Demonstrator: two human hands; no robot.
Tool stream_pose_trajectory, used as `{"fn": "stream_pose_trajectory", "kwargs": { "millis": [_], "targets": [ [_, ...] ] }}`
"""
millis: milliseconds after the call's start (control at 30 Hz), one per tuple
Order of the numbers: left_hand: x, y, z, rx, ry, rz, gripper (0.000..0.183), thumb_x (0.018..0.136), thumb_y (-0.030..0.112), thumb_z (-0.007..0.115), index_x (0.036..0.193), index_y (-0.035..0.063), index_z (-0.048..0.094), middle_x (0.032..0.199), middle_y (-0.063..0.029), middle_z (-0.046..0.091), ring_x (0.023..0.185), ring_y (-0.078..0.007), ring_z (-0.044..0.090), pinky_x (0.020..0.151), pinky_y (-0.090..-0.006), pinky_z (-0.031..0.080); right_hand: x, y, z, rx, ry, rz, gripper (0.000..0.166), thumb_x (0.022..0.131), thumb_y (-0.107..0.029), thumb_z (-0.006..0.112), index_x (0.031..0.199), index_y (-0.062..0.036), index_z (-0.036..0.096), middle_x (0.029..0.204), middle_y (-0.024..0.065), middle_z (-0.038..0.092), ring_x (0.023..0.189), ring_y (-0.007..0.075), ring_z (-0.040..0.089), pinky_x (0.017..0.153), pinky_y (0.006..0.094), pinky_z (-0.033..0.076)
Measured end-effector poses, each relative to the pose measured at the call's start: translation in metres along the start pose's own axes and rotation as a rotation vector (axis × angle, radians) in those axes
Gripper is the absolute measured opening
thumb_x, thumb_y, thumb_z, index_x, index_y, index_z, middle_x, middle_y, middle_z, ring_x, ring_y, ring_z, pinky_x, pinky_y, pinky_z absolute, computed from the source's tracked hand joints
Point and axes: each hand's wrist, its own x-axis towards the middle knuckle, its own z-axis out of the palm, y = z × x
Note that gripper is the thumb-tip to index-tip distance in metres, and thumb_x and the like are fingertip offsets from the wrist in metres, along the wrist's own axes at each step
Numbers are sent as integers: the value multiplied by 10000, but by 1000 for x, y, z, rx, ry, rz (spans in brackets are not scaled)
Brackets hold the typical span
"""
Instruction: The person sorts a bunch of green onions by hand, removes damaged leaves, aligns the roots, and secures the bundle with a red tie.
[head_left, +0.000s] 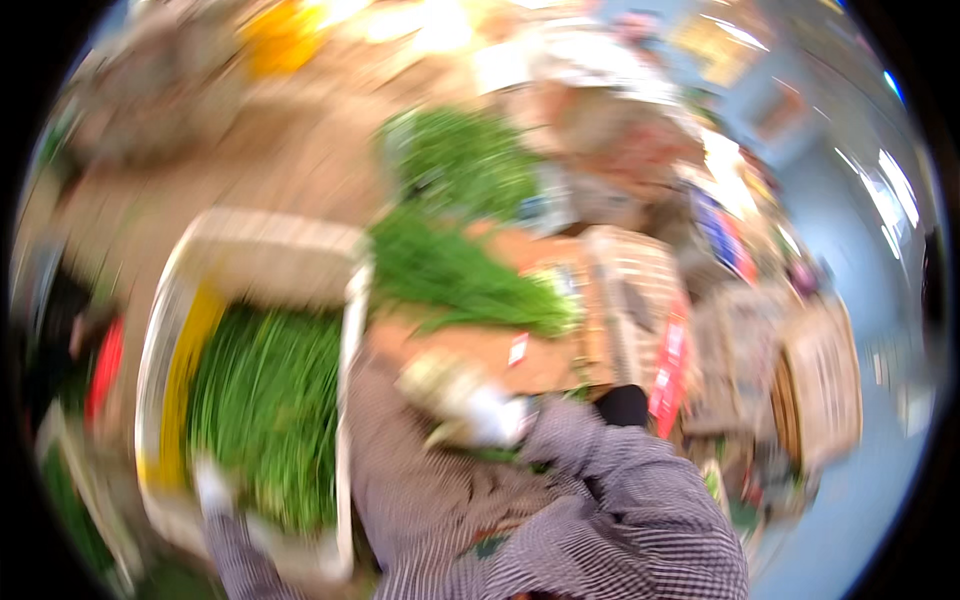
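Motion blurs the picture. My left hand (213, 486), in a whitish glove, is at the near left corner of a white foam box (354, 300), beside long thin green stalks (270, 412) lying inside it; whether it grips anything is unclear. My right hand (469, 401), in a white and yellowish glove, is over my lap, near the front edge of an orange-brown board (450, 352). Its fingers are too blurred to read. A bunch of similar greens (465, 277) lies on the board with its pale ends to the right, near a small red and white label (518, 349).
Behind the board stands another heap of greens (465, 157). To the right are a pale crate (637, 277) with a red strip (667, 367) and several cardboard boxes (821, 382). Another box (90, 495) with greens stands at the lower left. Bulky sacks (150, 90) appear at the upper left.
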Motion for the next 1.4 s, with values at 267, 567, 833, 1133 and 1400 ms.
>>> {"fn": "stream_pose_trajectory", "kwargs": {
  "millis": [267,567,833,1133,1400],
  "targets": [
    [13,-85,36,-180,19,-391,1032,674,433,745,1445,-22,232,1293,-279,505,1168,-387,533,989,-446,442,17,-38,77,168,-252,162,1092,665,-418,798,1479,-16,192,1506,224,239,1368,403,278,1107,468,284],
    [10,-67,67,-260,117,-351,818,722,399,701,1351,-21,391,1197,-271,586,1091,-373,590,928,-438,480,3,-38,89,116,-180,144,1080,620,-396,822,1451,-9,251,1487,218,272,1325,394,339,1064,462,350],
    [19,-77,82,-323,70,-370,705,756,345,723,1291,-10,432,1126,-250,624,968,-338,634,859,-422,504,4,-39,78,102,-198,187,1033,628,-409,809,1429,0,302,1471,216,297,1311,387,348,1062,467,348],
    [-17,-95,59,-960,59,-242,444,830,289,686,1159,48,509,996,-89,566,876,-211,552,727,-353,469,38,-64,30,25,-244,164,822,631,-288,778,1320,-7,429,1361,210,422,1263,402,403,1072,508,298],
    [-66,-88,0,-1231,-191,-330,457,778,182,719,1174,38,544,958,-75,612,808,-211,585,720,-348,497,145,-139,53,1154,-547,230,690,865,-433,625,1360,11,441,1323,203,526,1236,295,499,1020,391,413]
  ]
}}
